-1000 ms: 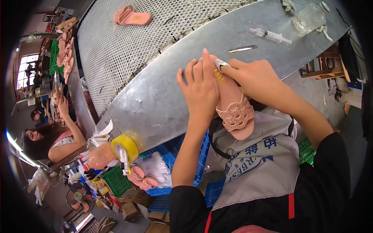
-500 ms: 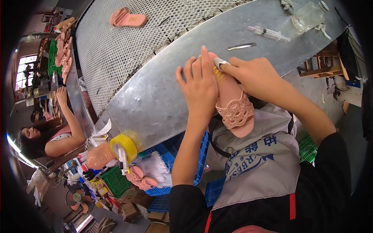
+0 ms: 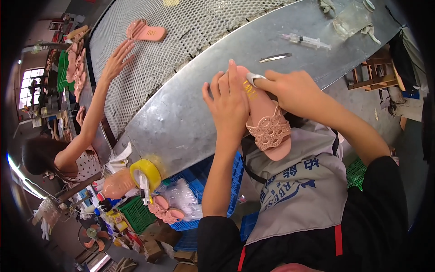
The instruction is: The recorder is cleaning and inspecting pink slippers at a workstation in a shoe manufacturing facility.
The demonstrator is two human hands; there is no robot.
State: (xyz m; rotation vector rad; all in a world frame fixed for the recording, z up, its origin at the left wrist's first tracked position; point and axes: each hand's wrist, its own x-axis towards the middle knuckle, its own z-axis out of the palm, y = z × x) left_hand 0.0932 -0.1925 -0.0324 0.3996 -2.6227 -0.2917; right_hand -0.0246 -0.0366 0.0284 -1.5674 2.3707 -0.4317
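A pink slide sandal with a cut-out, studded strap is held tilted, its strap end close to my grey apron. Along its left side lies my left hand, fingers pointing up and gripping the sole. My right hand presses a small whitish piece, seemingly cloth, against the insole beside the gold print. Part of the sole's far edge is hidden by my fingers. Tweezers lie on the metal tabletop beyond my hands.
A capped syringe and a glass jar stand farther right. Another pink sandal rests on the white mesh belt. Over the belt reaches a co-worker's hand. Yellow tape and a blue crate are at lower left.
The co-worker's arm has stretched out over the mesh belt, close to the sandal there. The view has shifted slightly; my hands keep nearly the same hold on the sandal.
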